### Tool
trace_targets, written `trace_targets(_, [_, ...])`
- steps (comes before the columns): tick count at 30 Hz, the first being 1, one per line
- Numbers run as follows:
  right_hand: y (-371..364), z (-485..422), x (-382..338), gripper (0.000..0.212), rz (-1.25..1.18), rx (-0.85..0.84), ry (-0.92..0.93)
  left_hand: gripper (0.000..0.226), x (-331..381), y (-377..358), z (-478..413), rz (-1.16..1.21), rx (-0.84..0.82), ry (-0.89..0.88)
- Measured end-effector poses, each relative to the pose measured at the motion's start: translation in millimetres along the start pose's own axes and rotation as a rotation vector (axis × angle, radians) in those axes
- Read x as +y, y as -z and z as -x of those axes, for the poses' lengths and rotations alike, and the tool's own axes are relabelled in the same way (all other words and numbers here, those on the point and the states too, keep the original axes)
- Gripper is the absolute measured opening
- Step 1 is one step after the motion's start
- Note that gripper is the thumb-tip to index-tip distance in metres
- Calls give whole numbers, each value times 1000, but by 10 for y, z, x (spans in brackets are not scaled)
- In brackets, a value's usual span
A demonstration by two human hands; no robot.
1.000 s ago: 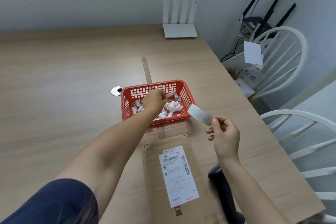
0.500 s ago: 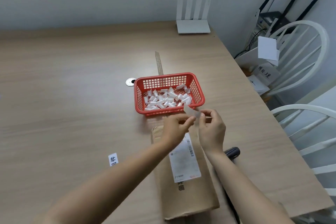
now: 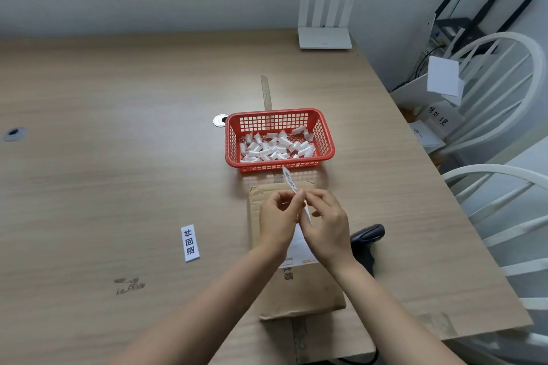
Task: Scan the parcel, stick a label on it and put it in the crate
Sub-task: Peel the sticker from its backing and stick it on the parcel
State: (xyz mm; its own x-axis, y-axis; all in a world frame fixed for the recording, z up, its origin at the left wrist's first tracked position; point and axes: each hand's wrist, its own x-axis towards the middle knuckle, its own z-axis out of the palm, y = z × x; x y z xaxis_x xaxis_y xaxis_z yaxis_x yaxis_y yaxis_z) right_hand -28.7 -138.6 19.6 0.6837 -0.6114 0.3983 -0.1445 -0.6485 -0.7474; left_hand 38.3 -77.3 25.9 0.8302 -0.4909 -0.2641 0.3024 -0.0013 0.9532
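Note:
A flat brown cardboard parcel [image 3: 299, 290] lies on the wooden table in front of me, with a white shipping label partly hidden under my hands. Above it, my left hand [image 3: 277, 219] and my right hand [image 3: 326, 224] both pinch a small white label strip [image 3: 290, 180] with black print, held on edge. A red plastic basket [image 3: 324, 135] holding several small white paper pieces stands just beyond the parcel. A black handheld scanner [image 3: 366, 235] lies on the table to the right of the parcel.
Another white label with black characters [image 3: 190, 243] lies on the table to the left. A white router [image 3: 324, 41] stands at the far edge. White chairs [image 3: 504, 175] and a box with papers stand off the table's right side.
My left hand left the red basket and came back to join the right hand on the label strip above the parcel. The view pulled back and shifted left.

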Motion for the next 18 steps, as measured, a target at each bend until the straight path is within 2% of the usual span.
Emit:
trace_targets(4, [103, -55, 50, 23, -72, 48, -24, 9, -28, 158, 5, -90, -97, 10])
trace_targets(8, [128, -253, 149, 35, -182, -117, -243, 18, 5, 319, -14, -138, -234, 48])
trace_targets(10, [118, -333, 171, 34, -196, -152, -237, 19, 38, 382, -44, -180, -257, 55])
trace_targets(14, [77, -417, 179, 6, -156, -93, -191, 20, 79, 467, -147, -234, -227, 77])
trace_targets(18, [2, -477, 222, 8, -128, -84, -242, 21, 63, 487, -297, -318, -80, 70])
